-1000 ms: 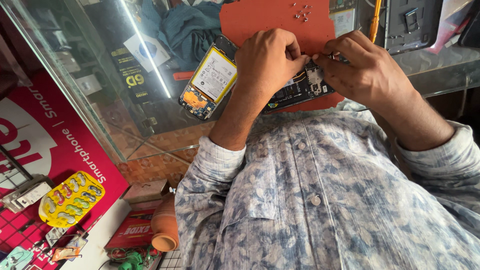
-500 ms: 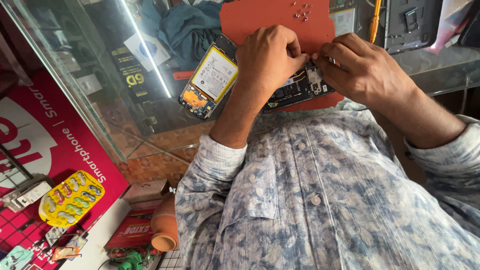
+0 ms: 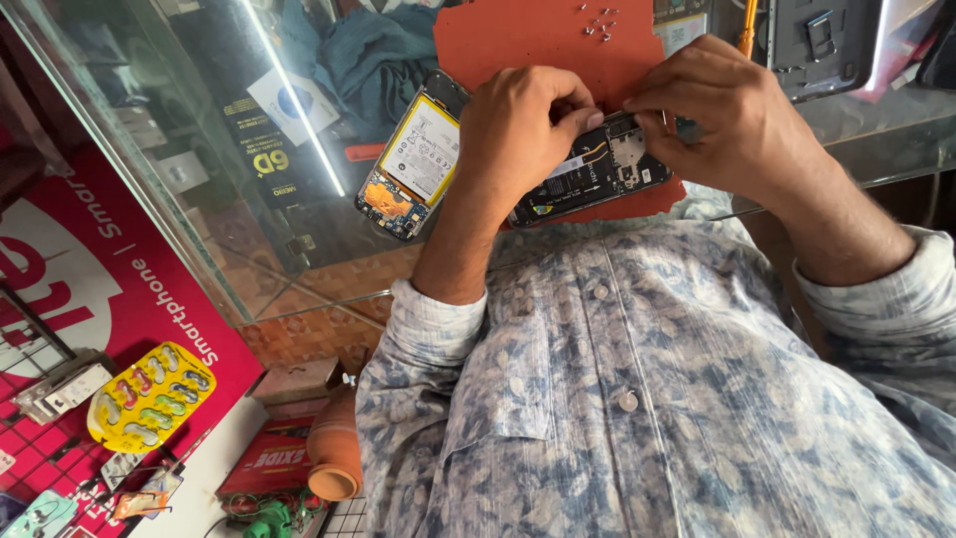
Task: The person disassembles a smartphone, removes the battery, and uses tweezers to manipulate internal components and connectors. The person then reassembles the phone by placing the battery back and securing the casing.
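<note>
On the orange mat (image 3: pixel 538 45) at twelve o'clock, both hands pinch at an opened phone (image 3: pixel 597 179): left hand (image 3: pixel 518 130) steadying its middle, right hand (image 3: pixel 727 120) gripping the top edge. Fine internal work seems underway; loose screws (image 3: pixel 596 22) lie beyond.

Glass, rubbery mat and bare phone parts

The counter (image 3: pixel 199 179) is glossy, reflective glass; the orange mat (image 3: pixel 528 40) looks matt and soft. The opened phone (image 3: pixel 597 179) shows dull dark plastic and metal shielding, the screws (image 3: pixel 596 22) shiny metal, the shirt (image 3: pixel 677 399) woven cloth.
</note>
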